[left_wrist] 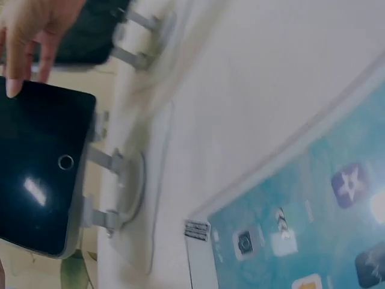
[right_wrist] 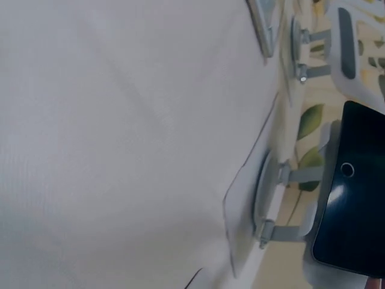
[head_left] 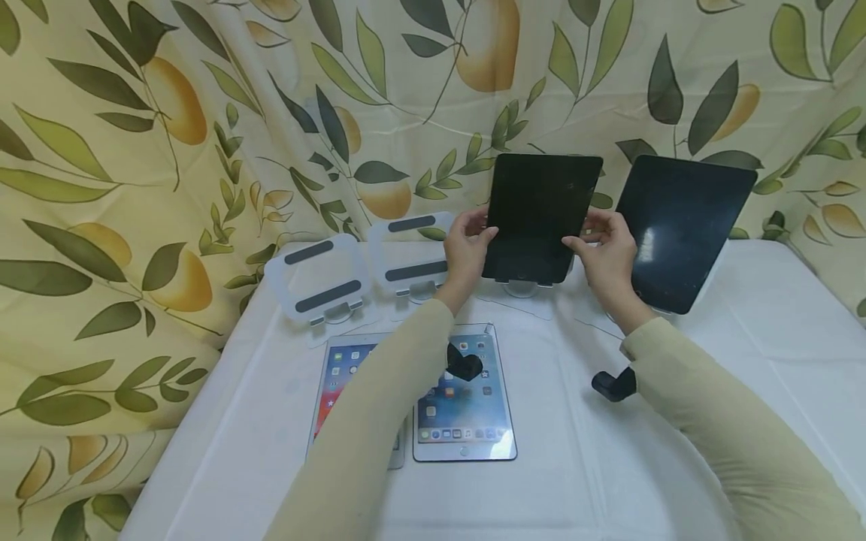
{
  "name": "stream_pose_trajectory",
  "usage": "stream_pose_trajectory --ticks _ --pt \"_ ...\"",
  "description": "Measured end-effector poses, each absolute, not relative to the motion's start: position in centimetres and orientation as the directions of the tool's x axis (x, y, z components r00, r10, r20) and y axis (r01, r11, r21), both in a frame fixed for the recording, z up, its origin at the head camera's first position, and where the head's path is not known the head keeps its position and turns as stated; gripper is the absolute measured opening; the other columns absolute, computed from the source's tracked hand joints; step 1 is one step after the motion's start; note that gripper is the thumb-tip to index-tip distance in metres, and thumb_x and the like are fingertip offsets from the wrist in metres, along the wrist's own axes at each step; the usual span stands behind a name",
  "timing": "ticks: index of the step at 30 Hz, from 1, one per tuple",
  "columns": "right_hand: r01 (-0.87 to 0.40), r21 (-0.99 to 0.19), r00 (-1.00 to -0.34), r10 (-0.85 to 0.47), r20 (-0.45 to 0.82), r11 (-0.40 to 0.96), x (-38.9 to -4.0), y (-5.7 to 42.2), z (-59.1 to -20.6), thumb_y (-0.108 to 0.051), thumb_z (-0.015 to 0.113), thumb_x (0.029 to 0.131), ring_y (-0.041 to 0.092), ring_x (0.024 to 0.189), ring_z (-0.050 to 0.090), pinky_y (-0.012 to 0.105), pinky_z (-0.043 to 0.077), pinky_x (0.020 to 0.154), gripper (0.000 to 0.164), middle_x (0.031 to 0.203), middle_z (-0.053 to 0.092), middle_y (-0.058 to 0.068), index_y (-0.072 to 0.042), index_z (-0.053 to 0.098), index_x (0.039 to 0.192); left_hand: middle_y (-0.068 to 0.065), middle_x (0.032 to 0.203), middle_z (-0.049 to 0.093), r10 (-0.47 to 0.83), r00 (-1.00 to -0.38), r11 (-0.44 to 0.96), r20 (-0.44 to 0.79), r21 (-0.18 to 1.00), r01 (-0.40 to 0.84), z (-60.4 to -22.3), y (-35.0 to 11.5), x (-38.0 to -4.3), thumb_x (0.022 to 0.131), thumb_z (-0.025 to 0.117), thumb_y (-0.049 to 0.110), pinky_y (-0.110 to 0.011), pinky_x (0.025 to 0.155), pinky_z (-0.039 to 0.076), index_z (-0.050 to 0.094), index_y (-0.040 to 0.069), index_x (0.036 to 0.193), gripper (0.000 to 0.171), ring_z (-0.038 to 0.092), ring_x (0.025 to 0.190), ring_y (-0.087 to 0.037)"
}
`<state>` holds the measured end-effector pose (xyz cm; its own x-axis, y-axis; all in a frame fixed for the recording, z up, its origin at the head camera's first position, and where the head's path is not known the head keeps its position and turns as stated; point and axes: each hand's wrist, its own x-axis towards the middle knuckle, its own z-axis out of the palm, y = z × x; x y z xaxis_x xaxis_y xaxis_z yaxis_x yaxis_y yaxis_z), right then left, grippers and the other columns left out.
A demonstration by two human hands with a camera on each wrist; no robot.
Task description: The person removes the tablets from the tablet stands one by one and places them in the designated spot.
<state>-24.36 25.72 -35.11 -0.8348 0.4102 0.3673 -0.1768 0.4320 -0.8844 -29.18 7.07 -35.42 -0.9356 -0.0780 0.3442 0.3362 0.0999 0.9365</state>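
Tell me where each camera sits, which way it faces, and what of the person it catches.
Head: worn on the head, facing forward and down over the table; shows both sleeved arms, the left grip and right grip pinching a dark tablet.
Left wrist: on that wrist, turned sideways toward the tablet; the right grip at top left, a sliver of skin lower left.
Right wrist: similarly turned; only a fingertip lower right.
Shared: both wrist views show the tablet's home button.

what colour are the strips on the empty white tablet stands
Dark grey strips; the head view shows them best.
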Motion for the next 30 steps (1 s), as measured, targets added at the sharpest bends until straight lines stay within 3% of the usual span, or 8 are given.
stream_pose_trajectory --ticks 6,14,21,30 --pt "-0.218 -0.924 -0.845 0.414 0.339 0.313 -23.5 25.5 -34.3 -0.002 0.075 0.078 0.003 0.078 0.057 0.010 0.050 0.070 0.046 0.098 0.058 -0.013 -0.015 0.059 0.119 -0.013 0.098 0.065 -0.069 -0.945 0.025 0.319 0.948 0.318 -34.9 6.2 -28.7 0.081 0.072 0.002 -0.016 0.074 0.047 0.066 0.003 0.108 0.028 0.059 0.084 -0.016" --pt "-0.213 -0.942 -0.859 0.409 0.307 0.261 -21.8 25.4 -33.5 -0.001 0.073 0.079 0.004 0.078 0.058 0.010 0.051 0.069 0.044 0.098 0.060 -0.012 -0.017 0.061 0.118 -0.015 0.098 0.065 -0.026 -0.950 0.008 0.310 0.951 0.310 -34.8 5.6 -28.0 0.080 0.073 0.001 -0.014 0.072 0.046 0.064 0.002 0.109 0.030 0.058 0.081 -0.010" --pt "-0.193 -0.907 -0.853 0.393 0.344 0.375 -20.2 26.2 -32.6 -0.006 0.075 0.080 0.002 0.082 0.055 0.007 0.047 0.072 0.043 0.095 0.060 -0.018 -0.015 0.062 0.119 -0.012 0.099 0.064 0.036 -0.954 -0.009 0.299 0.954 0.298 -34.0 5.4 -26.5 0.080 0.073 0.003 -0.018 0.076 0.050 0.063 0.003 0.109 0.031 0.059 0.084 -0.012" --pt "-0.199 -0.889 -0.863 0.356 0.358 0.412 -18.1 26.7 -31.4 -0.002 0.074 0.079 -0.001 0.080 0.056 0.006 0.048 0.070 0.041 0.095 0.058 -0.018 -0.016 0.061 0.115 -0.013 0.095 0.063 0.114 -0.942 -0.009 0.317 0.948 0.318 -33.4 4.9 -24.6 0.081 0.072 0.004 -0.017 0.076 0.049 0.061 0.003 0.111 0.032 0.057 0.084 -0.010"
